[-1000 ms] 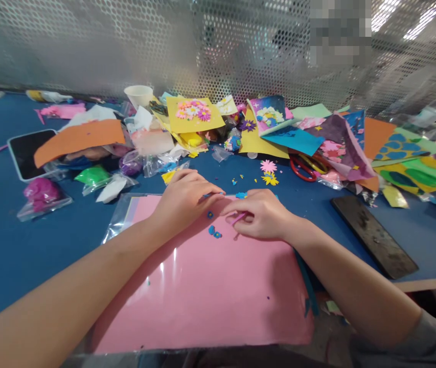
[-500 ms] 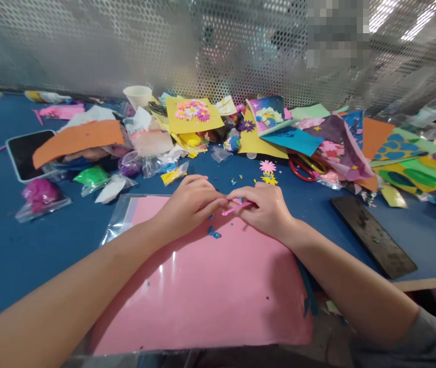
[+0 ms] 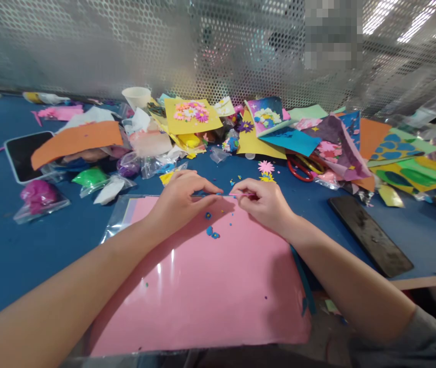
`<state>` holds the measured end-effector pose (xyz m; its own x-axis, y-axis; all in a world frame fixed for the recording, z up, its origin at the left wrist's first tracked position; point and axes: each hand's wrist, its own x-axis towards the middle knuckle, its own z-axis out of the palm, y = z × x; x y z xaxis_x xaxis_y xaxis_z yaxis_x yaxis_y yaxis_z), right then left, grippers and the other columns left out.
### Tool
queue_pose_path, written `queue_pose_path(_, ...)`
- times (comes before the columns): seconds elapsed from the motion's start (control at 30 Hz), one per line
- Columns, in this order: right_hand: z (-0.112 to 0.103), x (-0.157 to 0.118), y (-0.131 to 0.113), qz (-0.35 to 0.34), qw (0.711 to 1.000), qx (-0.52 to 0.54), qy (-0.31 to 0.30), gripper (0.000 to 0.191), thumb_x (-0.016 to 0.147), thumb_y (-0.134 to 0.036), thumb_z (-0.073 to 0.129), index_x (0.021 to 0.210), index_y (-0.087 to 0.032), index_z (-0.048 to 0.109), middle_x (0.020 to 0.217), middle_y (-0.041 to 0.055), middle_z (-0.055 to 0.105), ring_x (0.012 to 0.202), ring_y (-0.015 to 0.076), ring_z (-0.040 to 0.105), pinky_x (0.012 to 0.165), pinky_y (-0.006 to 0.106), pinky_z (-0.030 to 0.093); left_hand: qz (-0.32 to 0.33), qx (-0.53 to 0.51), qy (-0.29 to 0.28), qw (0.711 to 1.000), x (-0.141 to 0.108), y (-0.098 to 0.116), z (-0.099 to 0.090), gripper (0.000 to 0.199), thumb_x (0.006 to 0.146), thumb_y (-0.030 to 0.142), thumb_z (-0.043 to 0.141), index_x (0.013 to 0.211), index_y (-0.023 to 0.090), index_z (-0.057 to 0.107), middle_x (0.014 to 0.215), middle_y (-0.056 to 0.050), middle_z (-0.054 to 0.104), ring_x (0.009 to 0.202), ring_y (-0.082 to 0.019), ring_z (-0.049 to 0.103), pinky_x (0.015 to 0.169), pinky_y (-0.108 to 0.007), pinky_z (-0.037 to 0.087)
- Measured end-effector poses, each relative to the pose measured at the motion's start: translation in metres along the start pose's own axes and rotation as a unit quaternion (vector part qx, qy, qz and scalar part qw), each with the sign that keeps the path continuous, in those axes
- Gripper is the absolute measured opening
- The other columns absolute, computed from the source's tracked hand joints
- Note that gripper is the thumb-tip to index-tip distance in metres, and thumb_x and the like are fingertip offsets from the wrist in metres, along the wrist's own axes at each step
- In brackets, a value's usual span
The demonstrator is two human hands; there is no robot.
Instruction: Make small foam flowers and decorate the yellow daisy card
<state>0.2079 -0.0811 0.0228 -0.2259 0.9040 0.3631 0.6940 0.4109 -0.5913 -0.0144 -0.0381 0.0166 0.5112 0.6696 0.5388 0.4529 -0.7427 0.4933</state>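
Observation:
My left hand [image 3: 181, 200] is over the far edge of a pink sheet [image 3: 210, 296]. Its thumb and forefinger come together in a pinch; whatever small piece they hold is too tiny to make out. Across from it, my right hand [image 3: 261, 202] is closed around a thin pink modelling tool [image 3: 243, 194], whose tip points at the left fingertips. Small blue clay flowers [image 3: 212, 233] with yellow centres lie on the sheet below the hands, with another blue flower [image 3: 208, 215] nearer the left hand. Tiny blue and yellow crumbs are scattered around them.
Beyond the hands lie a pink paper-like flower [image 3: 266, 167], red-handled scissors [image 3: 300, 168] and a yellow card with flowers [image 3: 192, 113]. Bagged magenta clay [image 3: 38, 195] and a phone [image 3: 28, 153] are left; a dark phone [image 3: 371, 235] is right. A perforated metal screen [image 3: 144, 46] stands behind.
The hands have moved apart, leaving a small gap between the fingertips. The pink tool is drawn back right and now lies more level. A blue flower formerly partly hidden by the left hand now shows.

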Motion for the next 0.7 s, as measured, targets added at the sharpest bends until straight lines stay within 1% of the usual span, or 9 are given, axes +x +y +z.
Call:
queue_pose_path(0.07,0.000,0.001,0.000,0.006,1.000,-0.023,-0.009,0.014,0.078,-0.020,0.059,0.081,-0.023,0.073,0.065,-0.0022,0.070,0.062,0.0121,0.061,0.060,0.024,0.038,0.005,0.000,0.006,1.000,-0.001,-0.001,0.001,0.036,0.097,0.054,0.057,0.086,0.028,0.079,0.079,-0.001,0.078,0.078,-0.019,0.066,0.095,-0.043,0.047)
queue_pose_path(0.13,0.000,0.002,0.000,0.006,0.999,-0.034,-0.005,0.013,0.077,-0.020,0.063,0.083,-0.023,0.074,0.065,-0.0027,0.070,0.061,0.0122,0.062,0.060,0.024,0.038,0.012,0.003,0.008,1.000,-0.002,-0.001,0.002,0.038,0.098,0.054,0.056,0.085,0.028,0.079,0.078,-0.001,0.078,0.076,-0.019,0.066,0.096,-0.043,0.047)
queue_pose_path(0.23,0.002,0.001,0.002,-0.004,0.999,-0.033,-0.011,0.024,0.078,-0.016,0.061,0.093,-0.026,0.077,0.064,-0.0037,0.072,0.062,0.0124,0.064,0.060,0.023,0.039,0.022,0.009,0.003,1.000,-0.001,0.000,0.001,0.035,0.100,0.051,0.055,0.090,0.028,0.080,0.082,-0.001,0.080,0.077,-0.019,0.067,0.095,-0.042,0.047)
queue_pose_path(0.3,0.004,0.001,0.005,-0.012,0.998,-0.052,-0.018,0.030,0.079,-0.015,0.059,0.098,-0.028,0.078,0.065,-0.0041,0.074,0.064,0.0130,0.066,0.060,0.023,0.039,0.020,0.012,-0.004,1.000,-0.001,0.000,0.000,0.033,0.100,0.049,0.055,0.093,0.029,0.080,0.084,-0.001,0.080,0.078,-0.018,0.067,0.095,-0.040,0.047)
queue_pose_path(0.4,0.008,0.001,0.010,-0.028,0.993,-0.111,-0.005,0.036,0.078,-0.019,0.064,0.107,-0.033,0.079,0.068,-0.0045,0.075,0.061,0.0138,0.064,0.060,0.025,0.038,0.006,0.014,-0.015,1.000,0.000,0.000,0.001,0.033,0.100,0.047,0.054,0.091,0.030,0.081,0.083,0.000,0.080,0.078,-0.018,0.067,0.097,-0.039,0.046)
queue_pose_path(0.47,0.009,0.001,0.011,-0.047,0.992,-0.119,0.010,0.037,0.078,-0.023,0.067,0.111,-0.034,0.078,0.068,-0.0046,0.076,0.060,0.0138,0.063,0.062,0.026,0.039,0.000,0.014,-0.022,1.000,0.000,0.000,0.002,0.036,0.100,0.047,0.053,0.088,0.030,0.081,0.082,0.001,0.079,0.078,-0.017,0.066,0.099,-0.039,0.045)
queue_pose_path(0.53,0.010,0.001,0.010,-0.070,0.992,-0.099,0.023,0.032,0.080,-0.024,0.068,0.109,-0.033,0.079,0.069,-0.0046,0.077,0.060,0.0128,0.063,0.065,0.026,0.041,0.001,0.010,-0.030,1.000,-0.001,0.000,0.003,0.038,0.101,0.048,0.051,0.087,0.031,0.081,0.080,0.001,0.079,0.077,-0.017,0.066,0.100,-0.040,0.044)
queue_pose_path(0.6,0.009,0.001,0.007,-0.092,0.992,-0.083,0.023,0.026,0.085,-0.023,0.067,0.104,-0.033,0.080,0.077,-0.0044,0.080,0.062,0.0113,0.064,0.067,0.027,0.040,0.007,0.001,-0.039,0.999,-0.001,0.000,0.003,0.039,0.102,0.050,0.050,0.088,0.031,0.081,0.079,0.001,0.078,0.076,-0.016,0.065,0.102,-0.040,0.043)
queue_pose_path(0.7,0.008,0.000,0.004,-0.119,0.989,-0.085,0.013,0.023,0.090,-0.023,0.063,0.100,-0.033,0.081,0.088,-0.0044,0.082,0.065,0.0102,0.066,0.065,0.028,0.036,0.018,-0.021,-0.065,0.998,-0.002,0.001,0.003,0.041,0.103,0.050,0.048,0.086,0.030,0.080,0.076,0.002,0.077,0.075,-0.016,0.065,0.101,-0.041,0.041)
